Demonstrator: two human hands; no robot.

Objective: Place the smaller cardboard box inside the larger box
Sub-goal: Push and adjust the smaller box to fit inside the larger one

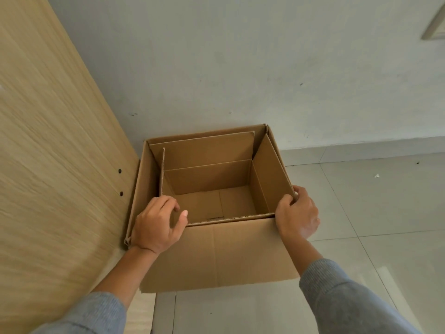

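Since the smaller cardboard box (214,189) already sits down inside the larger box (216,256), with its flaps standing up along the walls, you should treat it as a light and empty thing; I judge this from the open top and the bare bottom. Corrugated card is stiff along the fold lines but it bends easily at the flaps, so take hold near the corners, where two walls meet, not in the middle of a flap.

Your left hand (156,225) has its grip closed on the near left corner, thumb inside and fingers over the edge. Your right hand (297,213) pinches the near right corner, though I cannot tell whether it holds one box's wall or both.

The larger box rests on the tiled floor (373,213), close against a wooden panel (48,141) on the left and the wall (240,68) behind.
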